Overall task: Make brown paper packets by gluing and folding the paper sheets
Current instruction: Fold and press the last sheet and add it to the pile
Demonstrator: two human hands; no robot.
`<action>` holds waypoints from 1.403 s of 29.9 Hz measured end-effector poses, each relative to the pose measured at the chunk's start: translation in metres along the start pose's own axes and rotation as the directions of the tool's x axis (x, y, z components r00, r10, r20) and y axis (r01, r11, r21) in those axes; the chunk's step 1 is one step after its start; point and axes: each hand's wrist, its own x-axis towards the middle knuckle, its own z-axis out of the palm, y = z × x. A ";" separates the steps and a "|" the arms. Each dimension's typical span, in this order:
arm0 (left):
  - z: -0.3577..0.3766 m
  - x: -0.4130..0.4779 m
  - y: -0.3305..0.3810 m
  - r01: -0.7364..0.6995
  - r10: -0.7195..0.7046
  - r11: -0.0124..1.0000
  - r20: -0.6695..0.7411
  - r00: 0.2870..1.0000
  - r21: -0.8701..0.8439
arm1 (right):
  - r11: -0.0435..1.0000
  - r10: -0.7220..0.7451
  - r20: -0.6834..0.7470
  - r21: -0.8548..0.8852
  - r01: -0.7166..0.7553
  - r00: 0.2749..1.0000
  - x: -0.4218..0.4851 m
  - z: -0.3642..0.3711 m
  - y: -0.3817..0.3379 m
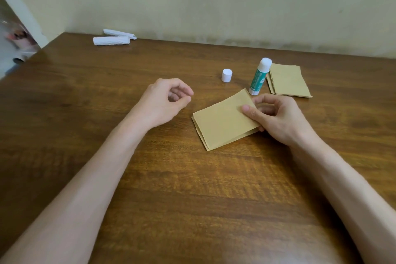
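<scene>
While the folded brown paper (pixel 222 122) lies near the middle of the table (pixel 192 188), its layers showing along the left and near edges, we see the right hand (pixel 276 118) pinching its right end, thumb on top and fingers tucked beneath. In our judgement the risk sits here. Held by one end only, the layers could slide out of line while any glue inside is fresh, leaving a crooked seam, and a lift from that end could spring a flap open. The uncapped glue stick (pixel 259 77) stands just beyond the paper's far right corner, close to the knuckles, so a careless move could tip it. The left hand (pixel 165 101) is loosely curled, grasps nothing, and sits left of the paper, apart from it. The paper thus lies between the two hands, touching only the right. The white cap (pixel 227 75) stands farther off, a stack of brown paper pieces (pixel 289 81) lies right of the glue stick, and two white paper rolls (pixel 111 40) rest by the wall.
</scene>
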 end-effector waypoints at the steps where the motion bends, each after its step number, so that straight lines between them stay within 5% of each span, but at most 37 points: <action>1: 0.000 0.000 0.000 0.004 -0.004 1.000 -0.003 1.000 0.003 | 1.000 0.002 0.000 0.004 -0.002 1.000 0.000 0.000 0.000; 42: 0.000 -0.002 0.003 0.003 -0.003 1.000 -0.002 1.000 0.007 | 0.995 0.064 -0.019 -0.080 -0.065 0.998 -0.003 0.006 -0.003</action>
